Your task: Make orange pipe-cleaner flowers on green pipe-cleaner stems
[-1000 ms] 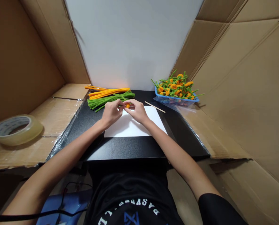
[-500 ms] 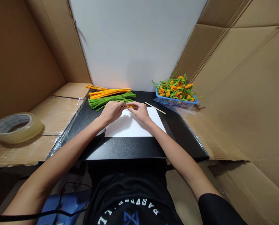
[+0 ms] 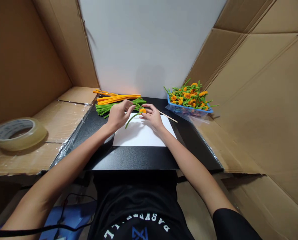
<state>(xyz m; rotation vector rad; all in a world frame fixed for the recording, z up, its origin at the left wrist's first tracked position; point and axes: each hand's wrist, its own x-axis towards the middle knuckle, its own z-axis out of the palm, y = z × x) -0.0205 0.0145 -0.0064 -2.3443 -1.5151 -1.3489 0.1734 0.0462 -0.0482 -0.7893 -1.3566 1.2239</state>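
My right hand (image 3: 152,116) holds a small orange fuzzy flower (image 3: 142,111) between its fingers, above a white sheet (image 3: 141,136). A green fuzzy stem (image 3: 130,120) curves down to the left from the flower, and another green end rises toward my left hand (image 3: 120,113). The fingers of my left hand are apart and bent, close to the green end; no grip on it shows. Behind my left hand lie green fuzzy sticks (image 3: 102,109), with orange ones (image 3: 113,99) just beyond them.
A blue basket (image 3: 179,108) full of orange and green flowers stands at the back right. A thin wooden stick (image 3: 170,117) lies beside my right hand. On cardboard at the left rests a large roll of clear tape (image 3: 37,133). Cardboard walls flank the black table (image 3: 138,158).
My left hand has moved off the flower to the left and its fingers have opened. The flower and its curved green stem now show clearly in my right hand.
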